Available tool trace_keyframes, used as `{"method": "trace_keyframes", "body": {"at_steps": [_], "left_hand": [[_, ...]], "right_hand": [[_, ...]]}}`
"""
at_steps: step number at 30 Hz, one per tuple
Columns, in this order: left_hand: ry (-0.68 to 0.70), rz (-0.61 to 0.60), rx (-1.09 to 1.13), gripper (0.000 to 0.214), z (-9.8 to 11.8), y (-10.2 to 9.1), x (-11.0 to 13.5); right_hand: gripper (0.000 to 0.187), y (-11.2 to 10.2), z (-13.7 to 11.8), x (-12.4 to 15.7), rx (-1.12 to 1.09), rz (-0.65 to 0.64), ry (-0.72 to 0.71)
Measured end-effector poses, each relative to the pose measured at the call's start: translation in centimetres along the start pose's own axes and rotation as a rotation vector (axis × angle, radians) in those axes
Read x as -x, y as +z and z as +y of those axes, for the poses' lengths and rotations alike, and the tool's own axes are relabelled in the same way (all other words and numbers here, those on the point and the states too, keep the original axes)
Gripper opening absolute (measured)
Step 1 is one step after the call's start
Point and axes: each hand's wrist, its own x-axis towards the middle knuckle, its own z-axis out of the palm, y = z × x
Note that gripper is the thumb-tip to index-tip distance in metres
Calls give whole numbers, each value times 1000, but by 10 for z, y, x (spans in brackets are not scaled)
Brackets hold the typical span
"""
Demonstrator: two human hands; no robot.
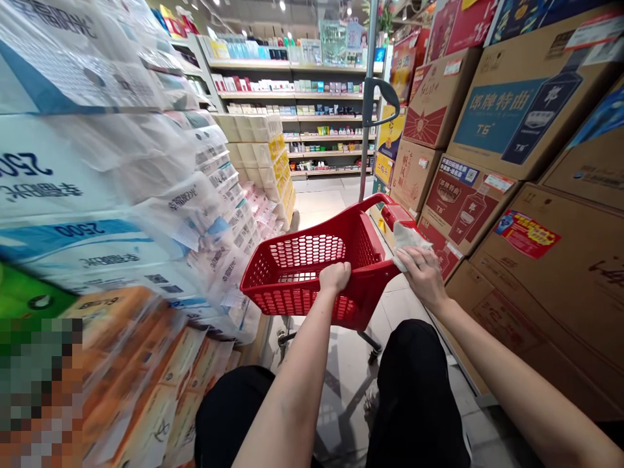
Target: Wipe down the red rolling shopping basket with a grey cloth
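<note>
A red plastic shopping cart (361, 299) with perforated basket walls stands in front of my knees, its basket empty where I can see inside. My left hand (335, 278) is closed over the near rim of the basket. At the cart's right end, my right hand (420, 265) presses a whitish cloth (408, 238) against the red handle (394, 211). The fingers lie over the cloth, and part of it sticks out above them. Whatever is under the right palm is hidden.
Packs of tissue paper (117, 182) are piled high on the left, with orange packs (136, 364) below. Cardboard boxes (511, 110) are stacked along the right. A grey pole with a hook-shaped handle (380, 103) rises behind the cart. Stocked shelves (297, 94) stand at the back.
</note>
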Motion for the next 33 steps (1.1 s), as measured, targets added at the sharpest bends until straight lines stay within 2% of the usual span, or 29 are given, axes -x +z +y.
{"method": "trace_keyframes", "body": {"at_steps": [4, 8, 12, 15, 18, 22, 25, 33], "left_hand": [[-13, 5, 2, 56, -2, 2, -1], [1, 17, 1, 52, -5, 2, -2], [-19, 18, 14, 58, -4, 1, -4], [24, 50, 88, 63, -8, 1, 0], [130, 147, 147, 64, -28, 3, 12], [143, 215, 63, 54, -62, 4, 28], [114, 180, 71, 47, -71, 3, 30], [95, 109, 69, 42, -72, 5, 23]], "right_hand": [[39, 16, -24, -16, -74, -98, -130], [41, 8, -36, -21, -101, -209, -227], [37, -8, -24, -22, -11, -247, -97], [37, -8, -8, -25, 33, -278, -32], [45, -4, 6, -30, 25, -319, -52], [48, 1, 15, -39, 21, -368, -123], [42, 9, 13, -42, 38, -373, -138], [34, 22, -18, -40, 114, -265, -88]]}}
